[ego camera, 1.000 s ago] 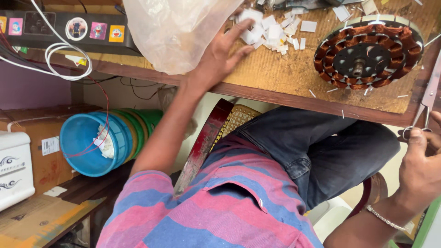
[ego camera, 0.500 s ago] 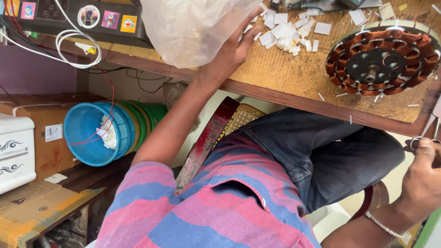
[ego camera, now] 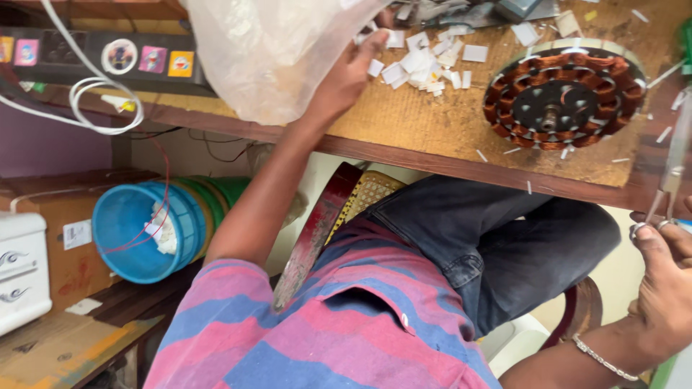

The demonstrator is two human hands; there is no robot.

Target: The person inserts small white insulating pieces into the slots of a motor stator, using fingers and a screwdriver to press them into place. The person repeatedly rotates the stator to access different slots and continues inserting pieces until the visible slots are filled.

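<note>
My left hand (ego camera: 346, 79) reaches up onto the wooden table (ego camera: 432, 137) and grips the edge of a clear plastic bag (ego camera: 267, 50); the bag hides part of its fingers. Small white paper pieces (ego camera: 425, 61) lie scattered just right of that hand. A round motor stator with copper windings (ego camera: 566, 94) rests flat on the table further right. At the right edge, below the table, my right hand (ego camera: 667, 288) holds metal scissors (ego camera: 674, 158) by the finger loops, blades pointing up.
A black power strip (ego camera: 108, 54) with a looped white cable (ego camera: 86, 101) sits at the table's left end. Under it lie stacked blue and green buckets (ego camera: 140, 227) on their side, a cardboard box (ego camera: 65, 238) and a white case (ego camera: 21, 270).
My left hand has gone from lying spread beside the bag to closing on its edge. The view has shifted closer and slightly left; my right hand stays low at the right.
</note>
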